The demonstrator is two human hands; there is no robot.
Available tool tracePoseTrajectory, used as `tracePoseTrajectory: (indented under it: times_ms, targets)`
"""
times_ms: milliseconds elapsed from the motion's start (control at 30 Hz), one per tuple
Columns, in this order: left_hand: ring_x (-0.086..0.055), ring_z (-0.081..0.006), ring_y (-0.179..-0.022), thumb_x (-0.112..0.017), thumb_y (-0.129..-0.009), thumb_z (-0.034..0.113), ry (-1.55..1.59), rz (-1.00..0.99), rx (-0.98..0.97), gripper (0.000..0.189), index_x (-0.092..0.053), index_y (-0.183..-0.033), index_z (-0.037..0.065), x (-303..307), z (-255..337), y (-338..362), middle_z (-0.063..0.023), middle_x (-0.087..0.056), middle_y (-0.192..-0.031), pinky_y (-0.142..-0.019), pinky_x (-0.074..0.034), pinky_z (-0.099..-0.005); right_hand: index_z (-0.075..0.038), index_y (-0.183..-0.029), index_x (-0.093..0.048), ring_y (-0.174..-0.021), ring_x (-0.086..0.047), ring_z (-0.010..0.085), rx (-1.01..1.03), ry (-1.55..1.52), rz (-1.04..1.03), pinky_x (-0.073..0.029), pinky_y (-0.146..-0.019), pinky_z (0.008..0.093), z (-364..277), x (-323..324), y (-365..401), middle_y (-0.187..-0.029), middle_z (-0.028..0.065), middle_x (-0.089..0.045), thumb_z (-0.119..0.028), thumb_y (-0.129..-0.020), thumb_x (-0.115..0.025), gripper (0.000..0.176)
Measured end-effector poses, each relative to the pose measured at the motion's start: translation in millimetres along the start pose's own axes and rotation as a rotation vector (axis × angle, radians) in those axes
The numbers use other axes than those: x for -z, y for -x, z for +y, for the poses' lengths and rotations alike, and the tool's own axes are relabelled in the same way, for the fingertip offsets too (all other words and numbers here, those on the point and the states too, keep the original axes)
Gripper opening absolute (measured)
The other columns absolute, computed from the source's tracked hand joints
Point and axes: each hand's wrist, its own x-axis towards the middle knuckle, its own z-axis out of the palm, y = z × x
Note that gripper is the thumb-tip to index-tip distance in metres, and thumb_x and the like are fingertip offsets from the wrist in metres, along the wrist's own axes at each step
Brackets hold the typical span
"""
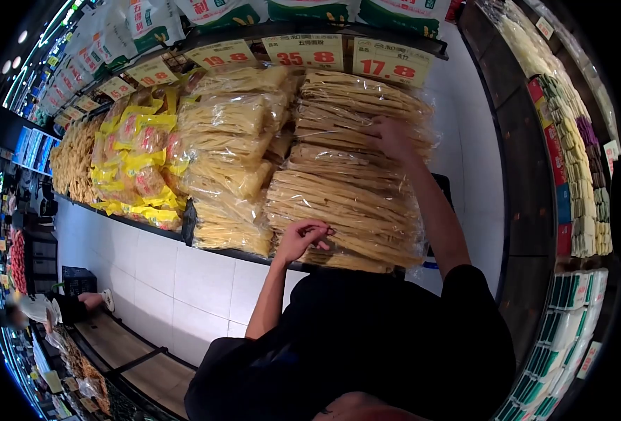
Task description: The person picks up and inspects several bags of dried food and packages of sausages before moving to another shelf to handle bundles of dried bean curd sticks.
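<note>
Clear plastic bags of long, pale yellow dried sticks (345, 186) lie stacked in rows at the right end of a display. My left hand (302, 239) rests at the front left of this stack, its fingers curled near the plastic; whether they pinch it is too small to tell. Farther back on the right, my right hand (392, 137) touches the upper bags, its fingertips against the plastic and partly blurred. To the left lie bags of flatter, paler strips (226, 151).
Yellow-printed packets (138, 147) fill the display farther left. Price signs (302, 53) line its back edge below white and green sacks (152, 24). A shelf with packages (570, 161) stands at right. Another person (65, 307) is at the lower left beside a dark basket (79, 280).
</note>
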Motion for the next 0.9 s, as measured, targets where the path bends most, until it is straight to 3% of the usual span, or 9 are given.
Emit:
tracePoseTrajectory:
  times_ms: [200,333,400,433,500,633,700,767,900]
  targets:
    - [-0.069,-0.0201,-0.073,-0.058,-0.093,0.007,0.01,0.012,-0.008,0.02,-0.062,-0.109,-0.005,-1.8,2.0,1.0,-0.0157,-0.07,-0.1,-0.066,-0.056,-0.0279,-0.014,-0.121,-0.063,-0.121,-0.047,0.0326,0.081,0.19,0.216,-0.039,-0.103,0.0406,-0.6,-23.4,10.6,-0.129,0.0141,-0.052,-0.02,-0.085,-0.065,0.036]
    - [-0.069,-0.0202,-0.073,-0.058,-0.093,0.007,0.022,0.004,0.008,0.019,-0.062,-0.108,-0.005,-0.5,1.6,-1.0,-0.0155,-0.069,-0.101,-0.066,-0.056,-0.0276,-0.012,-0.125,-0.059,-0.125,-0.043,0.0349,0.024,0.101,0.199,-0.037,-0.105,0.0419,-57.6,1.0,34.9,-0.131,0.0158,-0.051,-0.023,-0.086,-0.065,0.042]
    - [-0.069,-0.0202,-0.073,-0.058,-0.094,0.007,0.008,0.007,0.02,0.02,-0.062,-0.109,-0.005,1.6,0.9,-1.6,-0.0153,-0.069,-0.101,-0.066,-0.056,-0.0273,-0.01,-0.128,-0.057,-0.127,-0.04,0.0368,-0.008,-0.216,-0.08,-0.036,-0.106,0.0436,-78.4,8.2,47.3,-0.137,0.0157,-0.047,-0.03,-0.085,-0.066,0.048]
    - [-0.069,-0.0203,-0.074,-0.057,-0.094,0.008,-0.01,0.004,0.03,0.02,-0.062,-0.109,-0.005,2.3,0.9,-1.1,-0.0152,-0.069,-0.101,-0.066,-0.056,-0.0271,-0.01,-0.128,-0.057,-0.127,-0.04,0.0368,-0.006,-0.219,-0.09,-0.036,-0.106,0.0436,-88.8,13.5,54.1,-0.137,0.0157,-0.047,-0.03,-0.085,-0.066,0.048]
    - [-0.069,-0.0221,-0.074,-0.058,-0.093,0.007,-0.002,0.014,0.034,0.019,-0.061,-0.108,-0.005,0.3,4.4,0.1,-0.0162,-0.069,-0.101,-0.066,-0.056,-0.0288,-0.014,-0.134,-0.052,-0.128,-0.041,0.0326,0.015,-0.256,-0.478,-0.037,-0.106,0.0413,-107.6,22.0,67.0,-0.138,0.0151,-0.045,-0.036,-0.083,-0.07,0.058]
    - [-0.07,-0.0238,-0.077,-0.059,-0.092,0.005,0.019,0.013,0.021,0.019,-0.063,-0.107,-0.006,-1.2,4.3,2.5,-0.0161,-0.069,-0.1,-0.067,-0.056,-0.0299,-0.018,-0.141,-0.044,-0.13,-0.039,0.0351,0.066,-0.087,-0.577,-0.034,-0.108,0.044,-137.6,6.2,103.4,-0.141,0.0174,-0.04,-0.04,-0.077,-0.075,0.074]
    - [-0.07,-0.0239,-0.078,-0.058,-0.092,0.004,0.017,-0.003,0.009,0.018,-0.063,-0.106,-0.006,-1.6,5.7,3.1,-0.0158,-0.069,-0.101,-0.068,-0.057,-0.0298,-0.025,-0.146,-0.036,-0.132,-0.035,0.0389,0.167,0.195,-0.343,-0.031,-0.109,0.0485,-141.9,-13.9,118.2,-0.141,0.0214,-0.039,-0.039,-0.072,-0.08,0.087]
    - [-0.07,-0.0234,-0.082,-0.059,-0.092,0.005,-0.111,-0.082,-0.131,0.019,-0.065,-0.106,-0.006,-3.2,5.7,4.8,-0.0155,-0.068,-0.102,-0.071,-0.057,-0.0296,-0.028,-0.146,-0.036,-0.131,-0.034,0.0401,0.093,0.18,-0.351,-0.031,-0.108,0.0498,-145.2,-19.2,118.8,-0.139,0.0222,-0.039,-0.036,-0.069,-0.081,0.089]
    - [-0.07,-0.0193,-0.082,-0.06,-0.092,0.008,-0.142,-0.079,-0.025,0.022,-0.065,-0.107,-0.007,-2.4,7.5,6.3,-0.0124,-0.069,-0.103,-0.077,-0.054,-0.0262,-0.036,-0.144,-0.036,-0.126,-0.04,0.0388,0.036,0.037,-0.423,-0.029,-0.109,0.0528,-131.9,-16.8,112.1,-0.132,0.02,-0.044,-0.032,-0.068,-0.079,0.087]
